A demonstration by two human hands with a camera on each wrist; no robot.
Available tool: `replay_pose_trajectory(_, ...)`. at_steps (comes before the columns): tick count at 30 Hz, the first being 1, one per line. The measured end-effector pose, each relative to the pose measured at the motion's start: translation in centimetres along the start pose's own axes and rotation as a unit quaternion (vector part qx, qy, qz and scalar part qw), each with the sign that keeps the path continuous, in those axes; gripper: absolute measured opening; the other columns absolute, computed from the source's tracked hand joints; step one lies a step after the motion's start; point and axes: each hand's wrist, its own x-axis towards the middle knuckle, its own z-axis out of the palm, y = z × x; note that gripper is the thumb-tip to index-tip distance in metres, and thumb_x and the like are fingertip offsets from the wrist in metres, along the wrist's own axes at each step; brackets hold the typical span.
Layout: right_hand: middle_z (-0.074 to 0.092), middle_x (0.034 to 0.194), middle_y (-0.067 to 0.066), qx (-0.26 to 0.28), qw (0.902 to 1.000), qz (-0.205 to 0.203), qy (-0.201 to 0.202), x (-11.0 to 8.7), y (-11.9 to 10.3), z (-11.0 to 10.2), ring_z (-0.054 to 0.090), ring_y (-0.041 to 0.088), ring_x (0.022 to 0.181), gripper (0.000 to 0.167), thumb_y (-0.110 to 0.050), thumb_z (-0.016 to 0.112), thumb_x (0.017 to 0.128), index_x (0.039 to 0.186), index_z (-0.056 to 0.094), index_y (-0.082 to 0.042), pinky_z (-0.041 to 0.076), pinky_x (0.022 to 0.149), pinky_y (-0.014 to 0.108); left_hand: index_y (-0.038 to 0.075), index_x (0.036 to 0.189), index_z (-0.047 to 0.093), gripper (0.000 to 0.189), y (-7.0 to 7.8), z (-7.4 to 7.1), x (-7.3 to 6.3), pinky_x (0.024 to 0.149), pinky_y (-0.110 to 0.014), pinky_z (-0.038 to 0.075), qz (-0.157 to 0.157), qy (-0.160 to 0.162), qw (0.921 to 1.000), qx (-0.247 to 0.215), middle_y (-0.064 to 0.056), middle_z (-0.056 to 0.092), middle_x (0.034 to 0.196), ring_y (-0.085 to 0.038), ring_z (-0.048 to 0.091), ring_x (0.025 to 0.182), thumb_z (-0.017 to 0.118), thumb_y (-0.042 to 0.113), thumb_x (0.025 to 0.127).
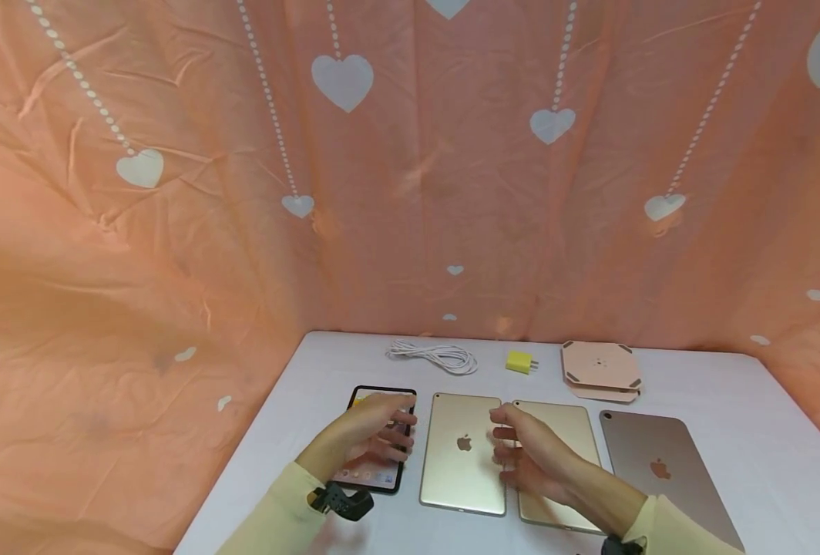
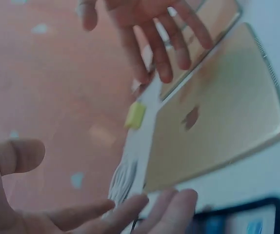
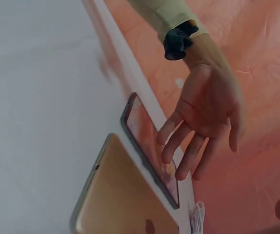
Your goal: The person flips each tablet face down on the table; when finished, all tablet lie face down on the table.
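Note:
My left hand [image 1: 377,428] hovers over a black-framed tablet [image 1: 388,479] whose lit screen faces up; the hand covers part of it. To the right, my right hand [image 1: 531,455] hangs above a gold tablet [image 1: 571,422] lying back up. Between the two hands lies another gold tablet [image 1: 458,478] with an apple logo. Both hands have spread, relaxed fingers and hold nothing; the palms face each other, as the left wrist view and the right wrist view show. A grey tablet [image 1: 667,439], back up, lies at the far right, partly behind the right forearm.
Along the back of the white table [image 1: 278,432] lie a coiled white cable [image 1: 445,356], a yellow plug adapter [image 1: 519,361] and a pink folded stand [image 1: 600,367]. An orange curtain [image 1: 410,254] with white hearts hangs behind and beside the table.

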Motion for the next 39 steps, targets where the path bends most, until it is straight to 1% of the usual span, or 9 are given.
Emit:
replay_pose_trajectory(2, 0.034, 0.153, 0.028, 0.002, 0.9998, -0.009, -0.018, 0.2, -0.4, 0.6, 0.052, 0.039, 0.124, 0.064, -0.039, 0.050, 0.109, 0.156, 0.033, 0.001, 0.052, 0.096, 0.049, -0.008, 0.157, 0.045, 0.063, -0.3, -1.7, -0.3, 0.086, -0.053, 0.069, 0.006, -0.009, 0.9996, -0.026, -0.032, 0.065, 0.142, -0.044, 0.077, 0.111, 0.057, 0.035, 0.112)
replay_pose_trajectory(5, 0.034, 0.162, 0.033, 0.004, 0.9989, -0.015, -0.045, 0.6, -0.9, 1.6, 0.051, 0.047, 0.138, 0.071, -0.041, 0.049, 0.108, 0.161, 0.032, 0.003, 0.057, 0.104, 0.060, -0.008, 0.155, 0.045, 0.058, -0.9, -4.4, -1.0, 0.092, -0.054, 0.068, 0.005, -0.018, 0.9980, -0.060, -0.034, 0.063, 0.145, -0.048, 0.075, 0.118, 0.054, 0.032, 0.114)
replay_pose_trajectory(11, 0.026, 0.168, 0.034, 0.063, 0.9924, 0.005, -0.105, 2.0, -1.0, 3.8, 0.037, 0.054, 0.152, 0.081, -0.045, 0.049, 0.107, 0.166, 0.024, 0.005, 0.037, 0.125, 0.074, -0.008, 0.158, 0.042, 0.060, -2.4, -8.7, -2.6, 0.096, -0.055, 0.066, -0.018, 0.015, 0.9978, -0.062, -0.033, 0.062, 0.148, -0.045, 0.076, 0.118, 0.051, 0.033, 0.115)
replay_pose_trajectory(16, 0.019, 0.170, 0.035, 0.095, 0.9858, 0.021, -0.137, 3.6, -0.5, 5.5, 0.025, 0.059, 0.157, 0.088, -0.046, 0.050, 0.106, 0.169, 0.015, 0.005, 0.028, 0.129, 0.075, -0.008, 0.158, 0.042, 0.060, -3.0, -10.7, -2.9, 0.095, -0.057, 0.066, -0.030, 0.057, 0.9968, -0.048, -0.033, 0.064, 0.147, -0.047, 0.075, 0.120, 0.051, 0.032, 0.115)
replay_pose_trajectory(22, 0.019, 0.169, 0.040, 0.102, 0.9866, 0.038, -0.121, 5.3, 0.1, 7.4, 0.028, 0.067, 0.155, 0.095, -0.051, 0.054, 0.105, 0.168, 0.013, 0.008, 0.031, 0.124, 0.080, -0.006, 0.154, 0.051, 0.058, -3.1, -10.9, -2.7, 0.089, -0.052, 0.069, -0.048, 0.111, 0.9926, 0.017, -0.031, 0.066, 0.145, -0.036, 0.075, 0.114, 0.056, 0.033, 0.111)
replay_pose_trajectory(25, 0.018, 0.169, 0.043, 0.097, 0.9882, 0.041, -0.112, 5.8, 0.5, 8.1, 0.028, 0.069, 0.153, 0.096, -0.052, 0.053, 0.105, 0.166, 0.012, 0.009, 0.031, 0.123, 0.081, -0.006, 0.154, 0.051, 0.060, -3.0, -10.7, -2.4, 0.088, -0.051, 0.069, -0.053, 0.118, 0.9908, 0.038, -0.032, 0.063, 0.148, -0.037, 0.073, 0.118, 0.054, 0.036, 0.111)
replay_pose_trajectory(32, 0.023, 0.165, 0.043, 0.088, 0.9900, 0.029, -0.106, 6.4, 1.2, 9.4, 0.033, 0.066, 0.152, 0.089, -0.049, 0.051, 0.103, 0.161, 0.016, 0.010, 0.030, 0.123, 0.082, -0.004, 0.153, 0.052, 0.064, -3.0, -9.7, -1.6, 0.082, -0.047, 0.069, -0.067, 0.123, 0.9889, 0.051, -0.029, 0.066, 0.143, -0.034, 0.072, 0.115, 0.055, 0.043, 0.110)
replay_pose_trajectory(36, 0.025, 0.164, 0.041, 0.095, 0.9905, 0.028, -0.095, 6.5, 1.4, 9.9, 0.035, 0.064, 0.150, 0.089, -0.049, 0.052, 0.102, 0.159, 0.018, 0.009, 0.031, 0.123, 0.081, -0.004, 0.142, 0.053, 0.062, -3.1, -9.2, -1.1, 0.080, -0.044, 0.066, -0.080, 0.121, 0.9887, 0.036, -0.021, 0.067, 0.127, -0.031, 0.069, 0.107, 0.056, 0.048, 0.109)
replay_pose_trajectory(39, 0.032, 0.158, 0.036, 0.097, 0.9912, 0.034, -0.083, 6.4, 1.4, 10.2, 0.045, 0.056, 0.141, 0.089, -0.053, 0.053, 0.100, 0.158, 0.021, 0.007, 0.040, 0.119, 0.075, -0.003, 0.132, 0.056, 0.059, -3.2, -8.8, -0.9, 0.079, -0.041, 0.063, -0.098, 0.113, 0.9886, 0.016, -0.012, 0.064, 0.112, -0.026, 0.066, 0.099, 0.057, 0.051, 0.108)
